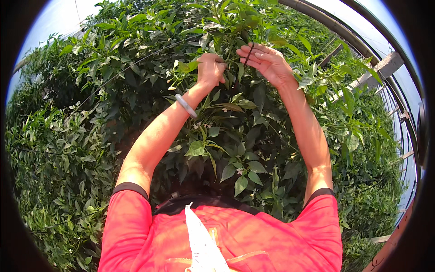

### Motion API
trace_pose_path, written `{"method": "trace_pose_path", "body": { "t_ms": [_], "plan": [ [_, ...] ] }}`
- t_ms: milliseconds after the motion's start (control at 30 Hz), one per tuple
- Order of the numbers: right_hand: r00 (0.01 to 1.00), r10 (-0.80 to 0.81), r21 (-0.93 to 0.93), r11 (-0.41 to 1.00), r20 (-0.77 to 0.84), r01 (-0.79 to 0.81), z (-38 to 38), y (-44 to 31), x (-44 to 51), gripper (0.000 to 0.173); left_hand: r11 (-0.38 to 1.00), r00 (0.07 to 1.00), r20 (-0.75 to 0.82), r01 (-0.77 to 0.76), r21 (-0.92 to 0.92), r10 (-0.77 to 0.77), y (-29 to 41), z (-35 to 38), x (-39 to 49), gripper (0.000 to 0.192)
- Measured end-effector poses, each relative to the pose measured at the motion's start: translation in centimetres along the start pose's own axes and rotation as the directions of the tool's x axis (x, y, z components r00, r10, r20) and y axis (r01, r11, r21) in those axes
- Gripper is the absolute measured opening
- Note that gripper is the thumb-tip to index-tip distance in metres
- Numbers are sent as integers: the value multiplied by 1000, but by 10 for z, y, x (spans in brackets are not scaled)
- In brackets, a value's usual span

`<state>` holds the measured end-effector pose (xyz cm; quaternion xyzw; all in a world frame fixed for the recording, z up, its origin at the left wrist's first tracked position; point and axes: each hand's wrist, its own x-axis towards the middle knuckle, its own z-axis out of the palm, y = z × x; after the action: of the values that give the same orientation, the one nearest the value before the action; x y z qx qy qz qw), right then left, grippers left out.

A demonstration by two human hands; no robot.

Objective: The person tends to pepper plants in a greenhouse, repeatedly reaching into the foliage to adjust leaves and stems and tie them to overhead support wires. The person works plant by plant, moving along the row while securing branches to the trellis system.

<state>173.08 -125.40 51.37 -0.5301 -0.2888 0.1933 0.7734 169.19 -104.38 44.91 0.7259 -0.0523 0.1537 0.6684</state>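
Both hands are raised among the leafy stems of a flowering pepper plant [234,105]. My left hand [211,69] is curled beside the upper stems, its back toward me; its fingertips and whatever is within them are hidden. A pale bangle [186,105] circles that wrist. To its right, my right hand [266,63] has its palm turned inward and its fingers nearly straight. A dark thin cord [249,54] lies across those fingers, loosely held, and its upper part goes up into the leaves. Small white flowers [168,72] show beside my left hand.
Dense pepper foliage [61,149] spreads on both sides. A thin line [136,63] runs slantwise through the plants at left. A concrete post [380,71] and curved greenhouse frame bars [367,20] stand at right. A white pointed cloth [204,238] hangs over my red shirt.
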Motion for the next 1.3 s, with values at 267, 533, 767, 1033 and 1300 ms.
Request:
{"method": "trace_pose_path", "body": {
  "t_ms": [267,533,767,1033,1300],
  "plan": [
    [999,-28,-276,961,-26,20,16,-7,7,37,977,933,356,121,-175,-51,0,25,3,19],
    [984,-44,-984,22,173,174,44,-12,4,34,948,786,593,297,-116,-173,-11,-11,10,34],
    [942,-109,-907,-325,316,267,52,17,-18,40,936,831,496,340,-93,-252,-23,-4,19,31],
    [983,-179,-986,148,48,76,30,35,-16,14,912,792,569,375,-168,-221,-26,-1,21,17],
    [993,109,-935,356,49,7,19,-2,-47,13,908,807,560,359,-217,-185,-11,-1,12,25]
  ]
}}
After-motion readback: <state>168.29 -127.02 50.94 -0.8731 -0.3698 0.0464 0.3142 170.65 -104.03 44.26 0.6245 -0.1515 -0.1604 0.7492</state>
